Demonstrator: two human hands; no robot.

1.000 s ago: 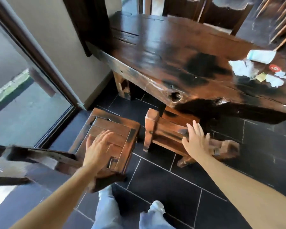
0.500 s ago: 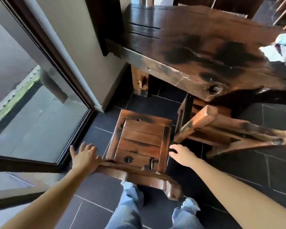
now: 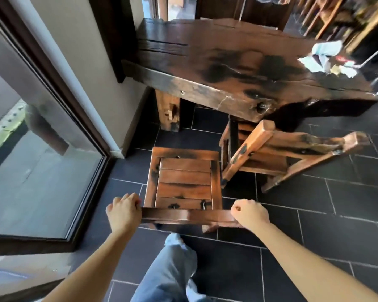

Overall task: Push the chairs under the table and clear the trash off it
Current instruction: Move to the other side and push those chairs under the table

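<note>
A small wooden chair (image 3: 184, 182) with a slatted seat stands on the dark tiles in front of me, facing the thick dark wooden table (image 3: 238, 68). My left hand (image 3: 123, 211) grips the left end of its top back rail, and my right hand (image 3: 249, 213) grips the right end. A second wooden chair (image 3: 277, 153) stands to its right, its front tucked under the table edge. White crumpled paper and wrappers (image 3: 327, 59) lie on the table's far right end.
A glass door (image 3: 37, 162) with a dark frame runs along the left. The table leg (image 3: 168, 110) stands ahead of the near chair, by the wall. Wooden shelving (image 3: 336, 16) is at the back right. My legs (image 3: 170, 271) are below.
Both hands left the open reaching pose and closed on the near chair's back rail. The chair now stands square to the table, and my view has shifted back and left.
</note>
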